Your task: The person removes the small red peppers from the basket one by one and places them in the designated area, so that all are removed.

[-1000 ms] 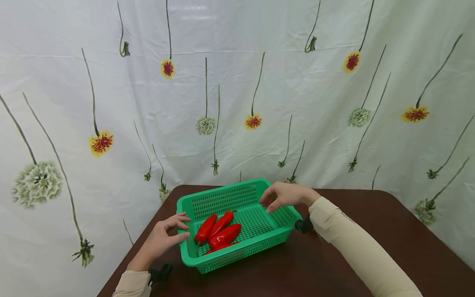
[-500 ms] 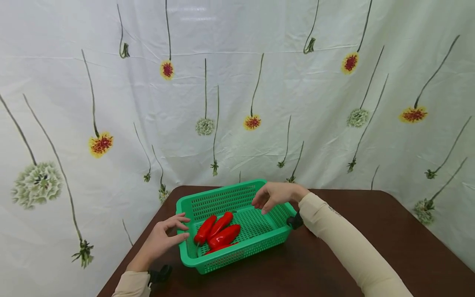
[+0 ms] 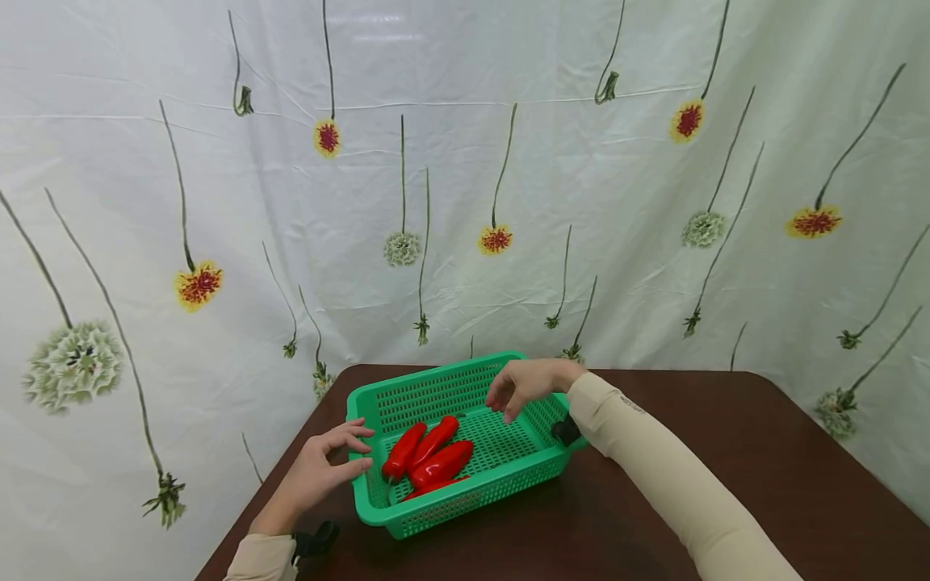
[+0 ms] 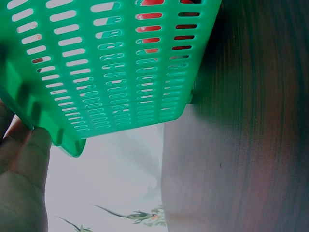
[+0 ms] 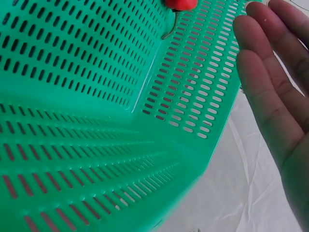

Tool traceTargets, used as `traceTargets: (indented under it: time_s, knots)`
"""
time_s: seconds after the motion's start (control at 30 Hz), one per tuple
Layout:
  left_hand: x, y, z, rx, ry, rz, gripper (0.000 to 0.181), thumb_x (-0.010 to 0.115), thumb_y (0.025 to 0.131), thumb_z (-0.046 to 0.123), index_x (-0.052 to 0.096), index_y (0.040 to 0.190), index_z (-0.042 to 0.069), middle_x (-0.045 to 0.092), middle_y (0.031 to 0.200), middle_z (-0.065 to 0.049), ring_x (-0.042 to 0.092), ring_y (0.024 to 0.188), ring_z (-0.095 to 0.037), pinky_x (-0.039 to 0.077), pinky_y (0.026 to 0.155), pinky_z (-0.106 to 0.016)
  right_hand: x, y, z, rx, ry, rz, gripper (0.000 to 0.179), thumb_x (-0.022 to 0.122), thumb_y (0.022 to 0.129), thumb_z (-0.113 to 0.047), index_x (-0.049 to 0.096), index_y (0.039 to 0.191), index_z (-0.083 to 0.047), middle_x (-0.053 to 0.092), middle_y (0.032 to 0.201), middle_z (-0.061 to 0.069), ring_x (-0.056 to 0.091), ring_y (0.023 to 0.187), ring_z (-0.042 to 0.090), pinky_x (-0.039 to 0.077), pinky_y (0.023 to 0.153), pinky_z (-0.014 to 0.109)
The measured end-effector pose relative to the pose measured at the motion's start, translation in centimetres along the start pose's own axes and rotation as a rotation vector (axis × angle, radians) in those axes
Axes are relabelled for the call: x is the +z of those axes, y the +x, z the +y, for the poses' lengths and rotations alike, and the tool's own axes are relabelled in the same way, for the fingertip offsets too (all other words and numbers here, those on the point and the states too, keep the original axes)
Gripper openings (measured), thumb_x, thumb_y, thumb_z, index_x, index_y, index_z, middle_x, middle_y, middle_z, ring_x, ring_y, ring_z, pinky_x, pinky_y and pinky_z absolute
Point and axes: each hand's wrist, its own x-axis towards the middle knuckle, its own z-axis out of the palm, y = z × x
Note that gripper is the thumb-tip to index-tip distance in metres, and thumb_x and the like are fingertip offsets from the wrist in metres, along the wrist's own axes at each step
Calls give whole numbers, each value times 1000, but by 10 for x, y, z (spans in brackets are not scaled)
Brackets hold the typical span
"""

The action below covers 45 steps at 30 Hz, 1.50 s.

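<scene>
Several glossy red peppers lie in the left part of a green plastic basket with slotted walls. My left hand is at the basket's left end, its fingers spread and loosely bent at the rim. In the left wrist view, the fingers meet the outer side of the rim; whether they bear on it, I cannot tell. Over the right part of the basket hovers my right hand, fingers loosely bent and holding nothing. The right wrist view has its fingers nearly straight, with a red pepper at the top edge.
The basket stands on a dark brown table that extends to the right. Behind the table hangs a pale curtain printed with flowers. A black wrist mount on the right arm is close to the basket's right rim.
My right hand has moved left, further over the basket. A bit of red seen beside the right wrist one second ago no longer shows. The left hand, basket and peppers stay put.
</scene>
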Motion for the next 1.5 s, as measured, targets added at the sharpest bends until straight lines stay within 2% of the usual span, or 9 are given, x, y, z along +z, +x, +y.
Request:
traceTargets:
  time_s: [0.17, 0.4, 0.63, 0.77, 0.93, 1.03, 1.23, 1.37, 1.5]
  knots:
    - [0, 0, 0, -5, 5, 5, 7, 77, 87, 11, 75, 93, 8, 71, 123, -10, 44, 128, 11, 43, 99, -18, -1, 9, 0, -6, -25, -26, 40, 73, 90, -9, 66, 129, -9, 66, 131, 12, 63, 116, 18, 54, 94, 31]
    - [1, 0, 1, -10, -20, -4, 7, 76, 88, 10, 75, 94, 7, 69, 125, -14, 41, 127, 15, 43, 98, -17, 0, 19, 0, -12, -7, -60, 41, 72, 91, -8, 64, 132, -7, 63, 135, 15, 63, 118, 18, 54, 94, 30]
    - [1, 0, 0, 3, -29, -13, 7, 76, 88, 14, 75, 93, 9, 70, 125, -12, 42, 127, 14, 44, 98, -17, 6, 27, 6, -25, 77, -17, 41, 71, 91, -4, 63, 131, -3, 64, 132, 15, 64, 117, 22, 55, 94, 31]
    - [1, 0, 0, 4, -23, -11, 6, 76, 89, 15, 75, 93, 10, 70, 124, -11, 45, 129, 8, 44, 99, -19, 8, 33, 9, -35, 106, -6, 42, 71, 91, -4, 62, 133, -2, 64, 133, 16, 64, 116, 22, 55, 93, 31]
    - [0, -1, -1, -1, -15, -9, 5, 76, 88, 14, 75, 93, 10, 70, 124, -9, 48, 134, -5, 44, 99, -20, 13, 39, 11, -50, 192, 5, 40, 71, 90, 0, 64, 129, 0, 67, 127, 14, 67, 110, 22, 53, 100, 45]
    - [0, 0, -1, -5, -14, -8, 5, 76, 88, 12, 75, 93, 9, 70, 124, -8, 49, 135, -9, 45, 99, -20, 16, 43, 13, -54, 230, 16, 38, 71, 90, 1, 65, 127, 0, 67, 125, 15, 68, 104, 17, 49, 102, 53]
    - [0, -1, 0, -17, -2, -5, 4, 76, 88, 12, 75, 92, 13, 71, 124, -6, 50, 134, -10, 45, 100, -22, 22, 50, 17, -42, 240, 1, 37, 70, 90, 1, 65, 127, 0, 59, 135, 27, 67, 103, 15, 48, 103, 53]
    - [0, -1, 1, -15, 3, -3, 4, 76, 88, 12, 75, 92, 11, 71, 123, -7, 51, 134, -13, 45, 100, -24, 23, 54, 17, -34, 222, -6, 41, 69, 91, 0, 61, 130, 5, 59, 135, 27, 66, 105, 17, 47, 104, 55]
    - [0, -1, 0, -9, -11, -4, 7, 76, 88, 13, 75, 93, 8, 71, 123, -9, 50, 134, -8, 44, 100, -22, 26, 57, 16, -15, 201, -6, 42, 70, 91, -1, 61, 131, 6, 62, 133, 22, 65, 107, 16, 48, 104, 52]
